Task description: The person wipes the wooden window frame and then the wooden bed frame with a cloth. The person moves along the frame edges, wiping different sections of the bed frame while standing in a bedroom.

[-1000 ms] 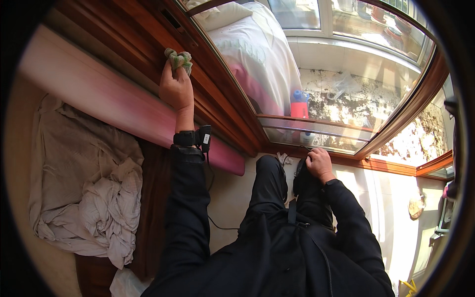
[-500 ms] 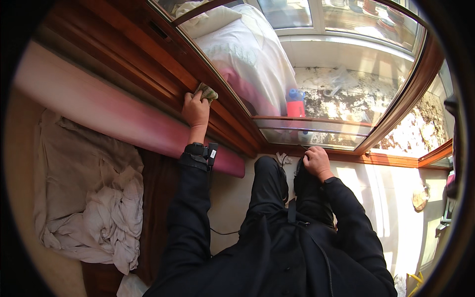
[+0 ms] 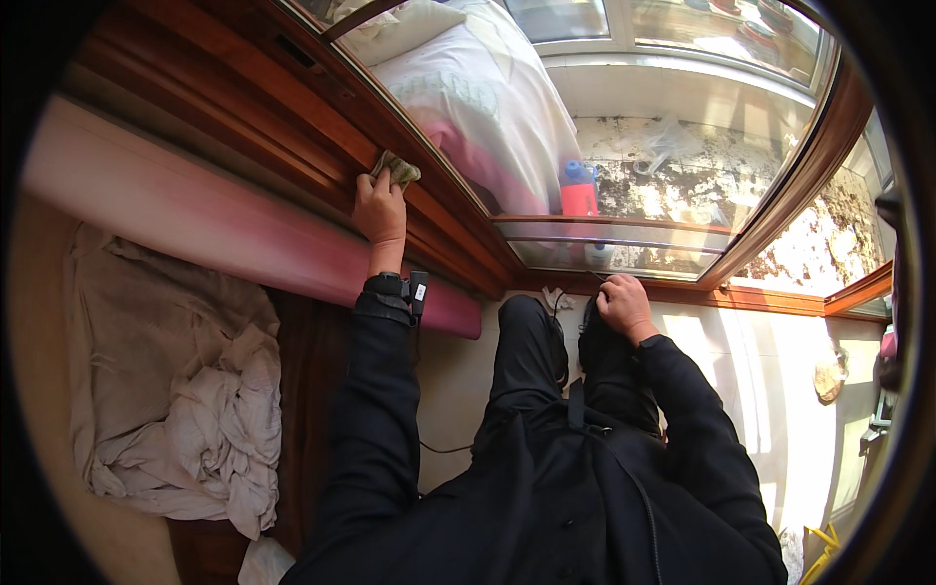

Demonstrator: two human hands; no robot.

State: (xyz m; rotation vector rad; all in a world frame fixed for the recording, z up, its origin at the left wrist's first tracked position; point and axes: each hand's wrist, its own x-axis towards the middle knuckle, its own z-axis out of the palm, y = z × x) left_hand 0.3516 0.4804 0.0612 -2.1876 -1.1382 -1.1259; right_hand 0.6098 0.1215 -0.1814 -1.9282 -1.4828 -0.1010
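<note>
Left hand [image 3: 379, 208] pinches a folded greenish cloth [image 3: 402, 172] against the reddish-brown wooden frame [image 3: 292, 127]; the right hand [image 3: 625, 307] rests with bent fingers at the right knee [image 3: 616, 366], and whether it grips anything cannot be told. The cloth sits between the edge of the glass pane [image 3: 682, 97] and a long pink-and-white rounded piece [image 3: 195, 214] running close alongside. Bare wood extends up and away beyond the fingers. Sunlit pale floor tiles [image 3: 721, 390] spread right of the legs. Through the glass show a pink bottle with a blue cap [image 3: 578, 199] and a white cover [image 3: 487, 107]. Crumpled beige sheet [image 3: 185, 390] lies at far left. The left arm reaches forward, nearly straight; the right arm angles inward.
</note>
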